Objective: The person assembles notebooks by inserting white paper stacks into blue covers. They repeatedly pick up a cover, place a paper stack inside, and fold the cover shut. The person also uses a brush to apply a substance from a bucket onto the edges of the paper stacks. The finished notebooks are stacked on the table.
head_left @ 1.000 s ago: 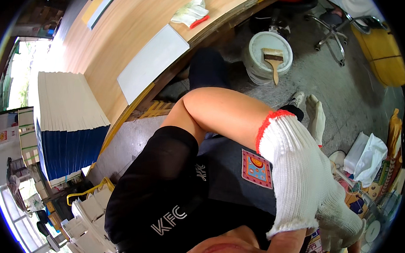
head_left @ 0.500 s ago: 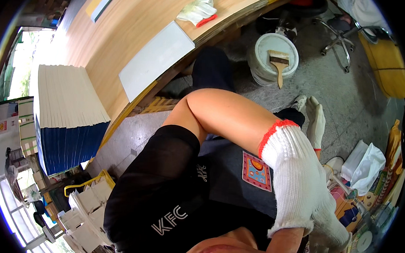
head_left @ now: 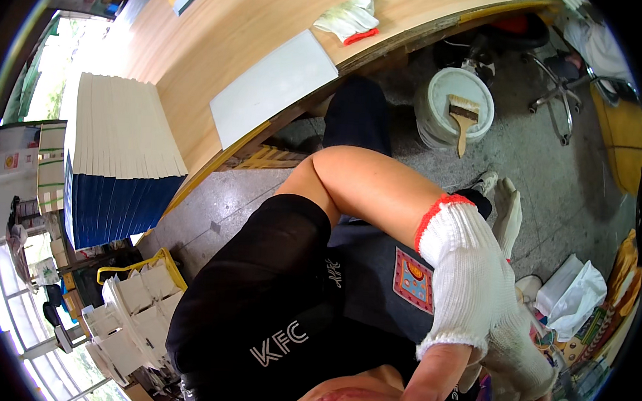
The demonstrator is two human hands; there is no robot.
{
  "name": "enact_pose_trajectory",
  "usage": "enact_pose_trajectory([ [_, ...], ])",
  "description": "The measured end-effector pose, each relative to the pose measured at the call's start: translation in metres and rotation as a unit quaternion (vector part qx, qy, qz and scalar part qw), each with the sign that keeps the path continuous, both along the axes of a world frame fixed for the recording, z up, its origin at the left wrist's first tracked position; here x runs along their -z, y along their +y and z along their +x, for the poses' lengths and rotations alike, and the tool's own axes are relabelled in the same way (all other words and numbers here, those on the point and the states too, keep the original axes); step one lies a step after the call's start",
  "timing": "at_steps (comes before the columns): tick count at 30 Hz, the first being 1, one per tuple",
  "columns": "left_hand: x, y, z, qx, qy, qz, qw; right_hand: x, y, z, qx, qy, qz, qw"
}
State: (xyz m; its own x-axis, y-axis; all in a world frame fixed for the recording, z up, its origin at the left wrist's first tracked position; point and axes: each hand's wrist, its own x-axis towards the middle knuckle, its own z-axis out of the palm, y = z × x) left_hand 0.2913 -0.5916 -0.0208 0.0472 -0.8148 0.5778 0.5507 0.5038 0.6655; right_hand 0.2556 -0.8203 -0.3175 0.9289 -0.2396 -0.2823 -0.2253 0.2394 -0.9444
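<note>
My left arm, in a black sleeve, bends at the elbow and reaches across my front. My left hand [head_left: 467, 300] is close in at the lower right, wearing a white knitted glove with a red cuff. Its bare thumb stands apart from the gloved fingers, and no held object shows between them. Further down, my right hand [head_left: 506, 216], also in a white glove, has its fingers stretched out near a light shoe [head_left: 486, 182]; the right forearm is hidden behind the left hand. A black apron [head_left: 364, 274] with a colourful patch [head_left: 413, 280] covers my lap.
On the wooden table [head_left: 249, 32] are a stack of blue-covered books [head_left: 124, 206], a white board [head_left: 272, 87] and a loose glove [head_left: 349, 20]. A brush [head_left: 463, 121] lies on a white bucket [head_left: 441, 84]. White bags [head_left: 578, 298] lie at right; a paper-filled yellow crate [head_left: 162, 262] stands left.
My view has turned, so the table things and bucket sit further right. The left thumb shows more fully near the lower edge. The right hand has hardly moved relative to the shoe.
</note>
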Motion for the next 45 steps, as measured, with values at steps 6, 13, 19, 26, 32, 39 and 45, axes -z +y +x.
enact_pose_trajectory([
  [6,0.0,0.001,-0.002,-0.003,0.005,-0.002,1.0,0.002,0.002,0.0,-0.015,-0.014,-0.001,1.0],
  [13,0.004,0.001,-0.001,0.003,0.011,-0.005,1.0,0.011,-0.002,-0.006,-0.004,-0.017,0.003,1.0],
  [19,0.003,0.004,-0.003,-0.002,0.01,-0.013,1.0,0.012,0.0,-0.004,-0.007,-0.01,0.012,1.0],
  [26,-0.002,0.008,-0.006,-0.001,0.004,-0.02,1.0,0.009,0.004,-0.005,0.003,-0.015,0.005,1.0],
  [32,-0.004,0.014,-0.002,-0.003,0.001,-0.032,0.999,0.008,0.008,-0.005,0.002,-0.005,0.001,1.0],
  [39,0.009,0.013,-0.005,-0.121,0.007,-0.072,0.99,0.02,0.011,-0.004,-0.008,-0.011,-0.004,1.0],
  [45,-0.004,0.019,0.005,-0.007,-0.012,0.051,0.999,0.013,0.01,-0.007,-0.02,0.001,-0.032,0.999],
])
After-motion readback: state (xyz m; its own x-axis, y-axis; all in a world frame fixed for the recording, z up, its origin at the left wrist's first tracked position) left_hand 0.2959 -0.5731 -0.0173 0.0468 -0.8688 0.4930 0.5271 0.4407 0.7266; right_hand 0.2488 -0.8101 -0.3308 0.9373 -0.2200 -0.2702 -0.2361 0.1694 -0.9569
